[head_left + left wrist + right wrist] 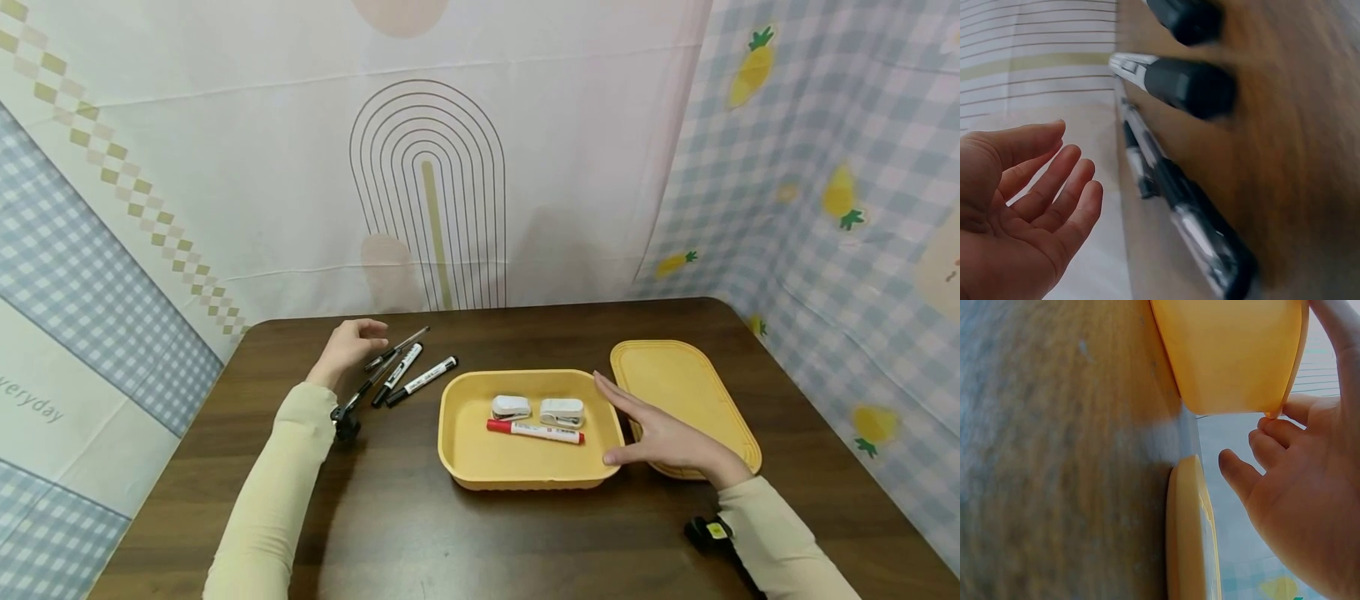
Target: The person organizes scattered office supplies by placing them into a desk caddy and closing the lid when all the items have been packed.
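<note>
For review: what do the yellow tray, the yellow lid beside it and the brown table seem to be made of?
Yellow rounded rectangular tray: probably smooth, satin plastic; its uniform colour and moulded-looking rim suggest it.
Yellow flat rounded lid: likely matching plastic, rather matte, with a moulded-looking border.
Dark brown flat table: wood or wood-look laminate, with visible grain and a soft sheen.

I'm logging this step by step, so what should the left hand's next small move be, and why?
Probably lower the left hand and pinch the nearest thin pen: the hand is empty and close by it, while the yellow container, with the right hand at its rim, already holds a red marker and has bare floor to spare.
</note>
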### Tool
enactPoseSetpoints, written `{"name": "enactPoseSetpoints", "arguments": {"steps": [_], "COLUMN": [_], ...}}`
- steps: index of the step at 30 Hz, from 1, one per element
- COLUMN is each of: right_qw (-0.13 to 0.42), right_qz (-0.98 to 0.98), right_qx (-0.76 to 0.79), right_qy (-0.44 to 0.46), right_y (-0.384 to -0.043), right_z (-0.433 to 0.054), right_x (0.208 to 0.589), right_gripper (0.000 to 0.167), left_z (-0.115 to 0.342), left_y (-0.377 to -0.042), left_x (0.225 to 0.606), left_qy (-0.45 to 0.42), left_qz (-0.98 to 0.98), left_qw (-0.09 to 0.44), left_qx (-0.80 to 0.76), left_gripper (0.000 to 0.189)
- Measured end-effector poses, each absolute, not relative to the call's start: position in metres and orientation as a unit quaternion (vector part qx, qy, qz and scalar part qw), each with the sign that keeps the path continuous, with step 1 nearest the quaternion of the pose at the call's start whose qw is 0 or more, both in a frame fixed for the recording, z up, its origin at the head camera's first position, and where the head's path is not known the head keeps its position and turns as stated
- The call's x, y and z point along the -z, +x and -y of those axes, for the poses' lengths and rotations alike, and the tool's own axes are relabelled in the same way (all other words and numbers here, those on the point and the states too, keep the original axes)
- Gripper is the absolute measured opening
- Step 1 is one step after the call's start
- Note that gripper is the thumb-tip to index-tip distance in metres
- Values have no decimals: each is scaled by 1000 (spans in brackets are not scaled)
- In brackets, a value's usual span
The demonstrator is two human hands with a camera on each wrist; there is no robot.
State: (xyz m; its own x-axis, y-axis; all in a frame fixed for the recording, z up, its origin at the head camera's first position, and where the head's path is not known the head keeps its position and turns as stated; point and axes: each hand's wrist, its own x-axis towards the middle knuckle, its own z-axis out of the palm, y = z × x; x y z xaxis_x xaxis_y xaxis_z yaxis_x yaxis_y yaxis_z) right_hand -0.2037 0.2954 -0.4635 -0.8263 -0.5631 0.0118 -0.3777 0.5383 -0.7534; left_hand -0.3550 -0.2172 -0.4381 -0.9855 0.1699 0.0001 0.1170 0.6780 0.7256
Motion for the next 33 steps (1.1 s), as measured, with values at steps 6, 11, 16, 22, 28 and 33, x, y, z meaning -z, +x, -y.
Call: {"name": "enactPoseSetpoints", "arguments": {"steps": [6,11,16,22,28,33], "right_qw": [119,117,120,117,117,118], "right_qz": [-869,-871,-865,-865,-865,-866], "right_qx": [399,396,404,403,401,401], "right_qy": [-270,-268,-273,-274,-276,-276], "right_y": [-204,-205,-204,-205,-205,-205], "right_z": [-295,-295,-296,-297,-297,-297], "right_x": [463,464,465,464,465,465], "right_gripper": [111,111,111,111,111,111], "left_z": [224,225,223,221,222,222], "left_y": [-358,-360,-362,-363,-363,-362], "left_x": [451,458,461,462,463,464], "left_qy": [70,73,80,81,83,81], "left_qz": [-921,-923,-923,-921,-920,-920], "left_qw": [45,54,63,65,65,65], "left_qx": [-380,-373,-371,-377,-378,-377], "left_gripper": [39,38,38,38,37,36]}}
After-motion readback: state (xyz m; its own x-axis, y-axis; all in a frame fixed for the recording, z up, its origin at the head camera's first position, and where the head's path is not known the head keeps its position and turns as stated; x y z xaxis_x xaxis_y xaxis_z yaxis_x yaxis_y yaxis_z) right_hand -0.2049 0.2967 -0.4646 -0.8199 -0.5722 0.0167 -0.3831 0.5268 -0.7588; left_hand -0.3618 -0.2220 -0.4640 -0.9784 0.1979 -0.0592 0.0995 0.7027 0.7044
